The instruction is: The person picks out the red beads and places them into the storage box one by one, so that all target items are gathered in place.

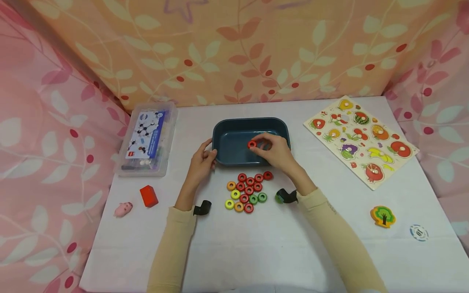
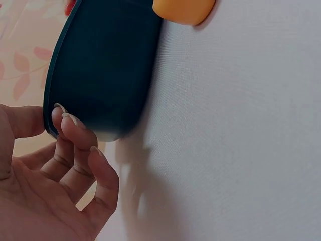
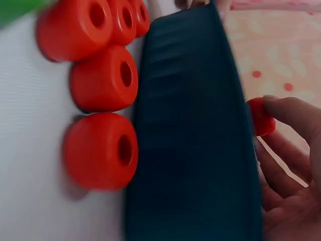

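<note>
A dark blue rectangular tray [image 1: 234,152] stands at the middle of the table. My left hand [image 1: 202,160] holds its near left corner; in the left wrist view, curled fingers [image 2: 75,135] lie against the outer wall, with a digit at the rim. Over the tray, my right hand [image 1: 274,150] pinches a red bead [image 1: 251,144] between thumb and finger. The right wrist view shows this bead [image 3: 261,117] by the tray's rim. In front of the tray lie several loose beads with holes: red [image 1: 249,190], orange [image 1: 231,185], yellow [image 1: 229,204] and green [image 1: 262,197].
Left of the tray is a clear plastic case [image 1: 146,138] with a molecule label. Closer in lie a red block [image 1: 148,196] and a pink pig figure [image 1: 123,209]. At right are a fruit puzzle board [image 1: 360,140], a tree-shaped piece [image 1: 383,216] and a round chip [image 1: 419,232].
</note>
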Action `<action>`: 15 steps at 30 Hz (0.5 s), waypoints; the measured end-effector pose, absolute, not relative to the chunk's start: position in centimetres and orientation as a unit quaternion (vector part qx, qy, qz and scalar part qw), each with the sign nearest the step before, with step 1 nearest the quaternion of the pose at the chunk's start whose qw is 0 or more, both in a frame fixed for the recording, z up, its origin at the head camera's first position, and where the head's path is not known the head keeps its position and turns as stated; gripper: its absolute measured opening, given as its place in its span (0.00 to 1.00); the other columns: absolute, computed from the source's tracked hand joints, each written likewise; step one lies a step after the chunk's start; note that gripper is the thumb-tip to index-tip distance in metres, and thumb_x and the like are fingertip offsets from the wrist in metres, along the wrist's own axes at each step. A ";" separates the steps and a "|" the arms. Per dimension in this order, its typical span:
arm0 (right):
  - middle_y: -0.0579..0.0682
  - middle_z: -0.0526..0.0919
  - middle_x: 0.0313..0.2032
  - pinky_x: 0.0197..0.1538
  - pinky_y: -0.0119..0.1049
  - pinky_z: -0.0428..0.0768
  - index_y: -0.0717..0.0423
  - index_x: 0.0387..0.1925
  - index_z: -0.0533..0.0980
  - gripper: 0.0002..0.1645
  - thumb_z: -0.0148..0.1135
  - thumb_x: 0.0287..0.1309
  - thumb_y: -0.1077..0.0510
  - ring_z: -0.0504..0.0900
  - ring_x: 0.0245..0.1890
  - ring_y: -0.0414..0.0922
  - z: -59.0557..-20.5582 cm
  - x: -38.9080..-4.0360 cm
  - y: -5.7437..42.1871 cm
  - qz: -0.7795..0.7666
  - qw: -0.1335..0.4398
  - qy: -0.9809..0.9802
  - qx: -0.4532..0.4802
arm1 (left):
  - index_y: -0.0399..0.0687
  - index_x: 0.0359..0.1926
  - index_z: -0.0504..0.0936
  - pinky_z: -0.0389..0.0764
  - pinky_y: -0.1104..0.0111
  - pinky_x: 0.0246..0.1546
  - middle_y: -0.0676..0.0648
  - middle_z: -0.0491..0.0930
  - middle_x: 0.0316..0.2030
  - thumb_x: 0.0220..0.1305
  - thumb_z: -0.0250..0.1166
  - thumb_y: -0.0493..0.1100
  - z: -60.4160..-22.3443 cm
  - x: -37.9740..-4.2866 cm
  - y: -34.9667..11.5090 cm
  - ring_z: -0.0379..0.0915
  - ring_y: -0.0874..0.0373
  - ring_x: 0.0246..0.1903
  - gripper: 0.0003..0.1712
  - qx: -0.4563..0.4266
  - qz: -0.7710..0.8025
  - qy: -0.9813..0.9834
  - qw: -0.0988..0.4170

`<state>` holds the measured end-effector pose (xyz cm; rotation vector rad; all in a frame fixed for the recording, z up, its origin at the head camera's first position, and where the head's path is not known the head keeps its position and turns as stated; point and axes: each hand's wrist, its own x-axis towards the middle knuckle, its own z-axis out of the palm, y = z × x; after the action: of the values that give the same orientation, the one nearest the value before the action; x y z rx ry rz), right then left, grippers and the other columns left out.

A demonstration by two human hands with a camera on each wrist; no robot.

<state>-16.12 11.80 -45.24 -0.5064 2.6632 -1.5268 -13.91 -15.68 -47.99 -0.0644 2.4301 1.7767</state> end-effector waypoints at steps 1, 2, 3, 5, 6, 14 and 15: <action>0.47 0.84 0.38 0.34 0.37 0.76 0.48 0.49 0.82 0.17 0.73 0.59 0.50 0.80 0.33 0.45 -45.4 -16.7 11.3 -0.486 0.024 0.858 -0.166 | 0.48 0.75 0.63 0.72 0.72 0.26 0.27 0.76 0.31 0.76 0.55 0.41 -48.0 -14.0 -15.7 0.72 0.39 0.26 0.30 -0.020 0.591 0.804 0.064; 0.47 0.84 0.38 0.35 0.38 0.76 0.48 0.49 0.82 0.17 0.73 0.59 0.51 0.80 0.33 0.45 -45.5 -17.3 10.8 -0.484 0.034 0.858 -0.170 | 0.48 0.75 0.63 0.72 0.72 0.26 0.27 0.76 0.30 0.76 0.55 0.41 -48.0 -14.0 -15.7 0.72 0.42 0.25 0.29 -0.021 0.590 0.804 0.063; 0.47 0.84 0.38 0.35 0.38 0.75 0.48 0.48 0.83 0.17 0.73 0.59 0.51 0.80 0.34 0.45 -45.7 -17.8 10.3 -0.479 0.044 0.859 -0.174 | 0.48 0.75 0.63 0.72 0.72 0.26 0.28 0.76 0.30 0.76 0.55 0.41 -48.0 -14.0 -15.8 0.72 0.44 0.25 0.29 -0.021 0.590 0.805 0.062; 0.47 0.84 0.38 0.36 0.37 0.74 0.49 0.48 0.83 0.16 0.73 0.58 0.51 0.79 0.34 0.44 -46.1 -18.9 9.2 -0.470 0.061 0.862 -0.181 | 0.51 0.75 0.64 0.72 0.73 0.26 0.32 0.77 0.29 0.76 0.56 0.43 -48.0 -13.9 -15.8 0.71 0.49 0.24 0.29 -0.024 0.590 0.804 0.060; 0.48 0.84 0.37 0.36 0.36 0.73 0.50 0.47 0.83 0.16 0.73 0.58 0.52 0.78 0.34 0.44 -46.4 -19.3 8.7 -0.467 0.071 0.862 -0.185 | 0.53 0.74 0.64 0.73 0.73 0.27 0.34 0.77 0.28 0.76 0.56 0.44 -48.1 -13.9 -15.8 0.71 0.51 0.24 0.29 -0.026 0.590 0.805 0.060; 0.49 0.82 0.27 0.53 0.43 0.72 0.55 0.45 0.85 0.15 0.73 0.58 0.54 0.76 0.29 0.45 -47.7 -22.2 5.4 -0.419 0.141 0.874 -0.202 | 0.56 0.73 0.67 0.74 0.71 0.27 0.42 0.76 0.26 0.75 0.58 0.47 -48.5 -13.8 -15.7 0.73 0.51 0.23 0.28 -0.018 0.595 0.802 0.043; 0.49 0.83 0.27 0.55 0.45 0.72 0.55 0.45 0.85 0.15 0.73 0.58 0.54 0.77 0.30 0.45 -47.7 -22.4 5.2 -0.416 0.146 0.874 -0.203 | 0.56 0.73 0.67 0.74 0.71 0.27 0.42 0.76 0.26 0.75 0.58 0.47 -48.5 -13.8 -15.7 0.72 0.52 0.23 0.28 -0.017 0.597 0.801 0.042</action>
<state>-22.41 5.17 -47.72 -0.5851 2.5176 -1.1974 -13.84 -15.69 -48.54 -0.0519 2.4521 1.8263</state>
